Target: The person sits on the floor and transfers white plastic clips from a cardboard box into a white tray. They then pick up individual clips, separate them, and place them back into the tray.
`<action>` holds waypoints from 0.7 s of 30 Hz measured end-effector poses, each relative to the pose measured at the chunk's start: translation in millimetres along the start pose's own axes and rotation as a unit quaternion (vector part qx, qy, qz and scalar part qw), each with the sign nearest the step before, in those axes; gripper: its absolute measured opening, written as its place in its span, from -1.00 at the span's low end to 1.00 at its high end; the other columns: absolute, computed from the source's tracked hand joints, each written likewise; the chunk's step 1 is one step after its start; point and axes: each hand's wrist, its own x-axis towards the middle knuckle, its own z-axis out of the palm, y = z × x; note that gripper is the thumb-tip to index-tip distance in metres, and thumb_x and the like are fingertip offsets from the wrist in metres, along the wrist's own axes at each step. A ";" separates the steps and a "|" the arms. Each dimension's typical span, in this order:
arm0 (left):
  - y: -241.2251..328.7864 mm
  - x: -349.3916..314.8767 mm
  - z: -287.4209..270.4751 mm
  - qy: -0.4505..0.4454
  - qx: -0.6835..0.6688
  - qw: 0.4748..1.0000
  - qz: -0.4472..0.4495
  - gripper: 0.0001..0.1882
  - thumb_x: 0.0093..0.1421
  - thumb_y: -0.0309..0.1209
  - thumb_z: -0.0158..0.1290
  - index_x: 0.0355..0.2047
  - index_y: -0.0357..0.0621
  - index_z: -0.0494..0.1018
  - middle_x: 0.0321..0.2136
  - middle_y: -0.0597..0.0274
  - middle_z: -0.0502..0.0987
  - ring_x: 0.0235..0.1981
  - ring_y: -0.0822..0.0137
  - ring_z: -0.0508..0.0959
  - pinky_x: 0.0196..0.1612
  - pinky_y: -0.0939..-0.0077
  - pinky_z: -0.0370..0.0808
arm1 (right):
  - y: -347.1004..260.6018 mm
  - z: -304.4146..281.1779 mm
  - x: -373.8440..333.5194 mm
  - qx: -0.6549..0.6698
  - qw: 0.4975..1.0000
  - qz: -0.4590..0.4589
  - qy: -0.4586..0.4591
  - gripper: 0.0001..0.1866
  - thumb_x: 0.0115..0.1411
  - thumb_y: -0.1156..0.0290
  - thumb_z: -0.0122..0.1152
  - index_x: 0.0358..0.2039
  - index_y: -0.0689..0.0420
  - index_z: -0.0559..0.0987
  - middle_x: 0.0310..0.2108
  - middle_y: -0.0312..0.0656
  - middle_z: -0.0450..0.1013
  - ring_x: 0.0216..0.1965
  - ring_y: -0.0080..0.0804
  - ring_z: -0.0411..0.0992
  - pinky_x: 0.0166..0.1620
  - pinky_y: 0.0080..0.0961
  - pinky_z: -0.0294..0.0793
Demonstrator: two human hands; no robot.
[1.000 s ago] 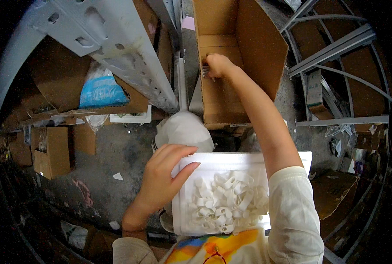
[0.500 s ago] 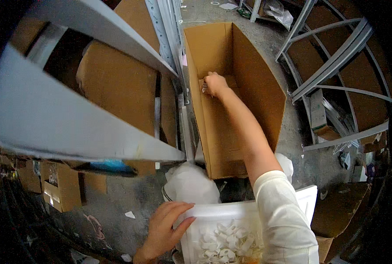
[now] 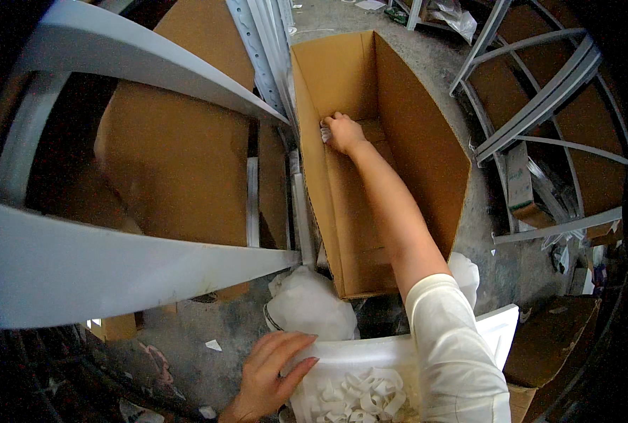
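Observation:
My right hand (image 3: pixel 343 132) is deep inside a tall open cardboard box (image 3: pixel 423 141), close to its left wall at the far end. Its fingers are closed on a small white piece (image 3: pixel 325 132), mostly covered by the hand. A white foam box (image 3: pixel 377 347) lies in front of me, holding a heap of white curled strips or loops (image 3: pixel 363 395). At its far left corner, my left hand (image 3: pixel 272 370) grips the rim, fingers over the outside and thumb towards the inside. My right sleeve hides the right part of the foam box.
A grey metal rack (image 3: pixel 145 282) with large cartons runs along the left. Another metal frame (image 3: pixel 539 99) is at the right. White sacks (image 3: pixel 310 303) lie between the boxes. An open carton (image 3: pixel 553 338) sits at lower right. Paper scraps (image 3: pixel 213 345) dot the floor.
My view has shifted slightly, so the rack and boxes sit a little differently. The right hand stays at the cardboard box's left wall, and the left hand stays on the foam rim.

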 end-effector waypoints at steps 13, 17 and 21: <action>-5.4 -5.2 -4.4 -0.017 0.000 0.999 0.028 -0.69 -0.10 -0.49 0.11 -0.27 -0.18 0.41 -0.35 0.12 0.44 -0.31 0.14 0.42 -0.24 0.39 0.34 | 4.0 -27.2 -3.6 -0.003 0.998 -0.005 -0.064 -0.59 -0.15 0.44 0.11 -0.19 0.13 0.38 -0.15 -0.07 0.31 -0.09 -0.15 0.27 -0.09 -0.33 0.33; -7.2 -8.7 -4.7 0.014 0.009 0.999 0.042 -0.72 -0.09 -0.49 0.09 -0.29 -0.18 0.41 -0.35 0.11 0.44 -0.30 0.12 0.41 -0.22 0.37 0.32 | -6.2 -58.5 -11.5 -0.039 0.994 0.072 -0.070 -0.67 -0.11 0.44 0.09 -0.25 0.18 0.42 -0.15 -0.06 0.32 -0.09 -0.14 0.27 -0.10 -0.31 0.34; -9.9 -16.1 -3.0 0.030 0.002 0.999 0.019 -0.75 -0.09 -0.47 0.09 -0.32 -0.18 0.43 -0.35 0.11 0.45 -0.28 0.13 0.41 -0.20 0.38 0.32 | -18.6 -92.4 -23.3 -0.069 0.989 0.102 -0.083 -0.75 -0.07 0.48 0.04 -0.31 0.21 0.47 -0.16 -0.02 0.33 -0.10 -0.12 0.29 -0.11 -0.31 0.36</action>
